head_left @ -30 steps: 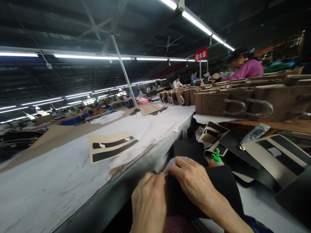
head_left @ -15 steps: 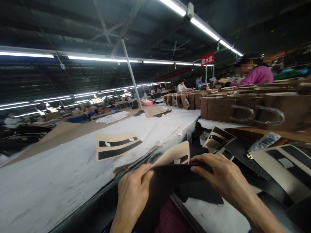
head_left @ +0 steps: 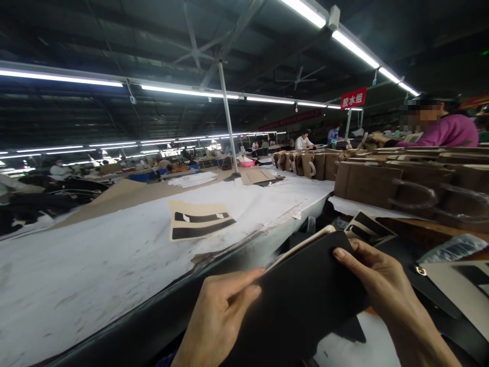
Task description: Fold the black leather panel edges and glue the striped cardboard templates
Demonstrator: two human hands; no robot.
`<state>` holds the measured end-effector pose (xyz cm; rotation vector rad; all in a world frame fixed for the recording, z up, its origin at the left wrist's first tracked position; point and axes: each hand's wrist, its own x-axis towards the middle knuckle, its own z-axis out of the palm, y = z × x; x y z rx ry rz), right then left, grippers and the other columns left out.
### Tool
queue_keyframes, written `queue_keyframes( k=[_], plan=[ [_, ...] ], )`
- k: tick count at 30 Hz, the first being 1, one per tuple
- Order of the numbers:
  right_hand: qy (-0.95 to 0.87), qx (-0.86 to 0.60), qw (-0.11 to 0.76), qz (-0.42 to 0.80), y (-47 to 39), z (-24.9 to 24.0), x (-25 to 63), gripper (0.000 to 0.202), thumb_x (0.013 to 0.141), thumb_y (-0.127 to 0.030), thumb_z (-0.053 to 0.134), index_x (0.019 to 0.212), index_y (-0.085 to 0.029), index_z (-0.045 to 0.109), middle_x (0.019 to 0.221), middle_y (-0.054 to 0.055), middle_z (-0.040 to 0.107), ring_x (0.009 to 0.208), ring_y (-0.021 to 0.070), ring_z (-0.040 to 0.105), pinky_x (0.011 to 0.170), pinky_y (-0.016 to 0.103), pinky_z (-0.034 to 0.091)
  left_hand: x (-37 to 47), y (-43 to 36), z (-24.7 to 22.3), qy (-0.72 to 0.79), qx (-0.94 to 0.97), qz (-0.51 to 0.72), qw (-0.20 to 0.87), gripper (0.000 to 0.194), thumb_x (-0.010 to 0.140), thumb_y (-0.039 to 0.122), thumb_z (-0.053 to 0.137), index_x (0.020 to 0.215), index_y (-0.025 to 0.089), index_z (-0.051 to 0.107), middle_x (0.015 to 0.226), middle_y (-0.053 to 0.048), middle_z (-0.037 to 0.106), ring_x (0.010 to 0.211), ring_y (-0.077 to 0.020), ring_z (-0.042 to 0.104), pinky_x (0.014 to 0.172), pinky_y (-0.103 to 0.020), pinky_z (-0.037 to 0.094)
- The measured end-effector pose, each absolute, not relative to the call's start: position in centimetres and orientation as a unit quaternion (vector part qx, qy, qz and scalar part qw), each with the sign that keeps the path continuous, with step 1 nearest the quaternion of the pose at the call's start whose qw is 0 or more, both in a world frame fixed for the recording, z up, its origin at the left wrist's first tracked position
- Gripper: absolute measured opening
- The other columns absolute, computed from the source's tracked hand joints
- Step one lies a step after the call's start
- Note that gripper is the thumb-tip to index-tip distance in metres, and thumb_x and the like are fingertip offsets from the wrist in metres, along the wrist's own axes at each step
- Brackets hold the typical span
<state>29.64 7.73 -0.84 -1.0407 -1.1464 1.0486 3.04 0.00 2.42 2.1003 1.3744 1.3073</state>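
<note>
A black leather-like panel (head_left: 294, 300) with a beige backing along its top edge is held up between my two hands. My left hand (head_left: 225, 311) pinches it at the left end of that edge, thumb in front. At the upper right corner my right hand (head_left: 382, 275) grips the same panel, thumb on the black face and fingers behind. The panel's lower part runs out of sight toward my lap. On the white-covered table (head_left: 95, 270) to the left lies a beige piece (head_left: 202, 220) with two black strips and small white tabs.
Brown bags (head_left: 369, 186) with plastic-wrapped handles stand in rows at the right. Below them are more black and beige panels (head_left: 464, 290) and a clear plastic-wrapped item (head_left: 456, 250). A co-worker in a purple top (head_left: 454, 130) is behind the bags. A metal pole (head_left: 228, 117) rises from the table.
The panel has been tilted up, so its black face now shows broadly and the beige side is mostly hidden. My right hand has moved right, and the view has turned left.
</note>
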Motion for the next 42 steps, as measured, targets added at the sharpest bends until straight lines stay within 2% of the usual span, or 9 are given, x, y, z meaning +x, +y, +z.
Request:
queue_keyframes(
  k=[5, 10, 17, 21, 25, 30, 34, 39, 42],
  plan=[
    [-0.461, -0.453, 0.604, 0.466, 7.2, -0.8, 29.7, 0.042, 0.055, -0.05, 0.091, 0.071, -0.021, 0.065, 0.063, 0.001, 0.064, 0.052, 0.0161, 0.057, 0.044, 0.025, 0.046, 3.1, 0.0, 2.3, 0.487, 0.706, 0.471, 0.206, 0.027, 0.091, 0.02, 0.064, 0.113, 0.029, 0.077, 0.109, -0.001, 0.079, 0.099, -0.017, 0.077, 0.088, -0.019, 0.06],
    [-0.446, -0.466, 0.602, 0.471, 7.1, -1.4, 29.9, 0.041, 0.061, -0.051, 0.089, 0.079, -0.023, 0.066, 0.067, 0.0, 0.066, 0.056, 0.0184, 0.061, 0.047, 0.027, 0.049, 3.3, 0.4, 1.6, 0.495, 0.726, 0.457, 0.14, 0.024, 0.093, 0.022, 0.062, 0.11, 0.022, 0.079, 0.106, -0.003, 0.08, 0.097, -0.0165, 0.077, 0.085, -0.017, 0.059],
    [-0.489, -0.485, 0.616, 0.383, 6.8, -1.3, 29.6, 0.041, 0.061, -0.056, 0.086, 0.077, -0.022, 0.069, 0.07, 0.002, 0.067, 0.062, 0.0206, 0.062, 0.05, 0.029, 0.051, 5.1, 1.5, 0.6, 0.534, 0.744, 0.401, 0.008, 0.027, 0.09, 0.015, 0.061, 0.112, 0.015, 0.077, 0.107, -0.007, 0.08, 0.093, -0.0258, 0.078, 0.087, -0.037, 0.064],
    [-0.492, -0.481, 0.603, 0.404, 6.6, -1.2, 29.5, 0.04, 0.059, -0.052, 0.088, 0.078, -0.023, 0.069, 0.069, 0.002, 0.068, 0.061, 0.0217, 0.063, 0.049, 0.03, 0.051, 6.4, 1.7, 0.4, 0.491, 0.74, 0.46, 0.034, 0.026, 0.087, 0.01, 0.067, 0.111, 0.012, 0.077, 0.103, -0.009, 0.081, 0.087, -0.0208, 0.079, 0.088, -0.026, 0.061],
    [-0.482, -0.473, 0.595, 0.435, 6.7, -0.9, 29.6, 0.04, 0.058, -0.051, 0.089, 0.075, -0.023, 0.067, 0.066, 0.001, 0.065, 0.058, 0.0197, 0.06, 0.047, 0.028, 0.049, 6.5, 1.3, 0.7, 0.451, 0.733, 0.495, 0.12, 0.023, 0.088, 0.009, 0.067, 0.106, 0.015, 0.079, 0.093, -0.005, 0.082, 0.079, -0.0157, 0.078, 0.074, -0.015, 0.06],
    [-0.489, -0.466, 0.574, 0.462, 6.7, -0.7, 29.7, 0.045, 0.063, -0.06, 0.086, 0.071, -0.021, 0.065, 0.065, 0.001, 0.062, 0.055, 0.0165, 0.057, 0.047, 0.026, 0.047, 6.0, 0.8, 1.0, 0.436, 0.736, 0.476, 0.203, 0.02, 0.094, 0.02, 0.064, 0.104, 0.024, 0.081, 0.083, -0.001, 0.079, 0.081, -0.0187, 0.076, 0.066, -0.02, 0.06],
    [-0.51, -0.466, 0.557, 0.461, 6.6, -0.9, 30.0, 0.047, 0.068, -0.063, 0.082, 0.077, -0.02, 0.065, 0.069, 0.0, 0.062, 0.059, 0.0169, 0.058, 0.05, 0.026, 0.047, 5.9, 0.7, 1.3, 0.431, 0.743, 0.457, 0.231, 0.023, 0.092, 0.016, 0.064, 0.104, 0.027, 0.081, 0.072, 0.002, 0.074, 0.066, -0.0155, 0.07, 0.062, -0.022, 0.057],
    [-0.56, -0.464, 0.554, 0.404, 6.6, -1.0, 30.3, 0.047, 0.072, -0.064, 0.078, 0.076, -0.019, 0.065, 0.071, 0.001, 0.059, 0.063, 0.0163, 0.056, 0.053, 0.026, 0.046, 5.8, 0.9, 1.4, 0.427, 0.739, 0.425, 0.302, 0.038, 0.092, 0.012, 0.061, 0.121, 0.033, 0.074, 0.108, 0.003, 0.08, 0.101, -0.0169, 0.075, 0.088, -0.021, 0.059],
    [-0.592, -0.472, 0.561, 0.334, 6.5, -1.0, 30.2, 0.045, 0.076, -0.064, 0.074, 0.075, -0.019, 0.066, 0.071, 0.002, 0.062, 0.068, 0.0181, 0.057, 0.058, 0.027, 0.046, 6.3, 1.2, 1.2, 0.443, 0.737, 0.415, 0.297, 0.038, 0.093, 0.013, 0.057, 0.124, 0.029, 0.073, 0.112, 0.0, 0.079, 0.107, -0.0192, 0.074, 0.089, -0.023, 0.059]
  ],
)
